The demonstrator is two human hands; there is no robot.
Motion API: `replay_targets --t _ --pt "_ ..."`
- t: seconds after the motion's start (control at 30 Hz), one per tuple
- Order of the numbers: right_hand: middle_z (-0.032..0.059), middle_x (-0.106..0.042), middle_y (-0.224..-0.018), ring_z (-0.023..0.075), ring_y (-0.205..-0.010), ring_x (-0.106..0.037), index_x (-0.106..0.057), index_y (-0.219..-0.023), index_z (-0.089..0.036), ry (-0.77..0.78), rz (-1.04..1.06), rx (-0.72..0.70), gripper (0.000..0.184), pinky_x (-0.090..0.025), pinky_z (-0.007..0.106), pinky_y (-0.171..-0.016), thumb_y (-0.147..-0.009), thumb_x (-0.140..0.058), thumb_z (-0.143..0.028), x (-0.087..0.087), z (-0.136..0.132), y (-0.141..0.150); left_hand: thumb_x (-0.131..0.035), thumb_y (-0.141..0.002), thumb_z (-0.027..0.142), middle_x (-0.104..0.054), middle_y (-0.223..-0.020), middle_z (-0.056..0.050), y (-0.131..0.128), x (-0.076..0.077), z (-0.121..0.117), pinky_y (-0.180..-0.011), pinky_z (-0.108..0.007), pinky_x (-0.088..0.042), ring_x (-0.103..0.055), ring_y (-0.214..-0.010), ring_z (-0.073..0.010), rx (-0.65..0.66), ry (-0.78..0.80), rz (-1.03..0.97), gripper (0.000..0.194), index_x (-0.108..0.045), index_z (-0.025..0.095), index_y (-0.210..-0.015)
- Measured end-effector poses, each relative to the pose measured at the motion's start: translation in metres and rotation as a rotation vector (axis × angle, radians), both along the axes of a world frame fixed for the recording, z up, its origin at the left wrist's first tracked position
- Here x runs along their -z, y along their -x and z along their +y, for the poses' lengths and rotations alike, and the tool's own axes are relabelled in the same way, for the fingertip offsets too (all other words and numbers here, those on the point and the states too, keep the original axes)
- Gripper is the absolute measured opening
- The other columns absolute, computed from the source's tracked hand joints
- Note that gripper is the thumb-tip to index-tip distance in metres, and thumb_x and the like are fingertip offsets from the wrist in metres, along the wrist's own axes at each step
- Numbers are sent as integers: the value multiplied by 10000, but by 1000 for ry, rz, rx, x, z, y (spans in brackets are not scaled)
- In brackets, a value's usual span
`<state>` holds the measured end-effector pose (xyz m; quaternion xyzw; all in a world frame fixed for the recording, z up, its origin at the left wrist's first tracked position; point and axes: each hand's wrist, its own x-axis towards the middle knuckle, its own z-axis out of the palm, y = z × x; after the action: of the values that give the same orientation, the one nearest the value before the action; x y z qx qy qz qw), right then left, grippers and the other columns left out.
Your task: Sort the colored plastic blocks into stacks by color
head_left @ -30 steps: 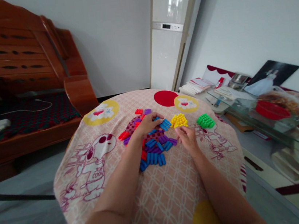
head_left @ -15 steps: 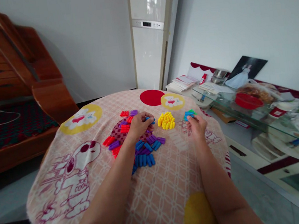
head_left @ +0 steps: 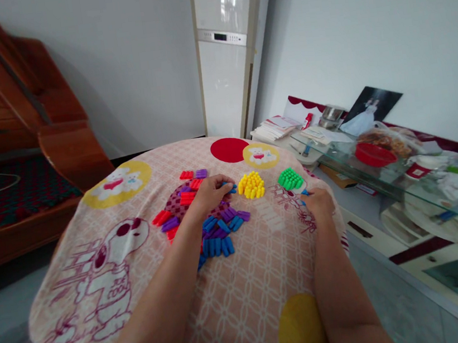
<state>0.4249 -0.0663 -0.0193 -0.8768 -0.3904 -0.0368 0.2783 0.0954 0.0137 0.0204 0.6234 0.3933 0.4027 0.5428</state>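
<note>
My left hand has its fingers closed round several small blue cylinder-like pieces, over the dark red printed circle on the cloth. My right hand is closed, with blue pieces showing at its fingertips, just below a tight group of green pieces. Between the hands stands a bunch of yellow pieces. Around my left forearm lie blue pieces, purple pieces and red pieces, loosely mixed.
A patterned cloth covers the round table. Right of it is a glass-topped cabinet with papers, a red bowl and bags. A wooden sofa stands at the left, a tall white appliance behind.
My right hand has moved right and nearer to me with its blue pieces, leaving the green group in full view. My left hand has stayed nearly in place. The view has shifted slightly.
</note>
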Motion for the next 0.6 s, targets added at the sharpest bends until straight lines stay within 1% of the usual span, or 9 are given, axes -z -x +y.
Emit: replay_targets --t 0.07,0.13,0.17,0.23,0.27,0.33,0.4,0.5,0.6 --pt "114 -737 -845 243 -793 -650 -788 -946 -191 -158 -33 21 320 -467 316 -689 -758 -663 -417 -5 2 9 -730 -784 215 -712 -723 -16 -4 1 -2 -591 -226 -556 -654 -584 -101 71 84 -47 154 -672 136 -902" --pt "101 -721 -788 233 -766 -635 -773 -947 -162 -322 -27 -43 356 -464 315 -692 -808 -586 -432 -8 5 25 -719 -797 193 -725 -769 -26 -8 3 -4 -664 -244 -577 -685 -658 -109 109 139 -77 148 -679 132 -926" --pt "91 -708 -751 223 -737 -623 -765 -915 -150 -392 -1 -121 369 -462 311 -683 -825 -553 -439 -8 7 36 -718 -800 185 -730 -791 -31 -9 4 -5 -691 -250 -581 -695 -689 -113 124 156 -86 152 -682 132 -938" --pt "67 -681 -690 195 -667 -593 -744 -841 -146 -481 96 -340 396 -455 295 -652 -846 -514 -469 -7 10 63 -724 -795 174 -737 -833 -39 -10 6 -6 -722 -261 -587 -707 -726 -120 154 174 -105 178 -685 133 -963" --pt "53 -670 -669 181 -638 -581 -732 -811 -151 -490 161 -458 411 -452 286 -635 -855 -505 -491 -5 11 77 -726 -790 170 -740 -853 -42 -11 7 -7 -729 -263 -589 -710 -735 -121 167 173 -118 192 -685 133 -974" --pt "29 -658 -646 162 -604 -575 -717 -808 -162 -437 307 -682 421 -449 265 -597 -869 -507 -522 0 12 104 -721 -780 162 -744 -876 -44 -14 9 -8 -740 -264 -593 -709 -740 -119 186 153 -137 202 -688 131 -977" --pt "13 -662 -647 155 -590 -587 -713 -843 -173 -382 453 -819 395 -454 251 -565 -861 -542 -529 5 12 125 -702 -774 158 -745 -890 -44 -18 12 -8 -748 -264 -595 -707 -754 -119 199 108 -129 192 -695 133 -964" --pt "-9 -648 -608 145 -529 -582 -688 -815 -192 -361 676 -874 333 -458 242 -505 -814 -612 -516 9 9 143 -660 -765 161 -743 -879 -39 -24 16 -10 -732 -263 -597 -707 -761 -133 216 31 -40 181 -712 146 -937" --pt "-15 -651 -589 138 -458 -565 -671 -807 -196 -363 883 -839 327 -429 234 -428 -781 -644 -521 9 9 146 -629 -762 192 -741 -851 -34 -28 19 -11 -702 -269 -596 -710 -737 -156 228 -44 50 182 -725 157 -913"
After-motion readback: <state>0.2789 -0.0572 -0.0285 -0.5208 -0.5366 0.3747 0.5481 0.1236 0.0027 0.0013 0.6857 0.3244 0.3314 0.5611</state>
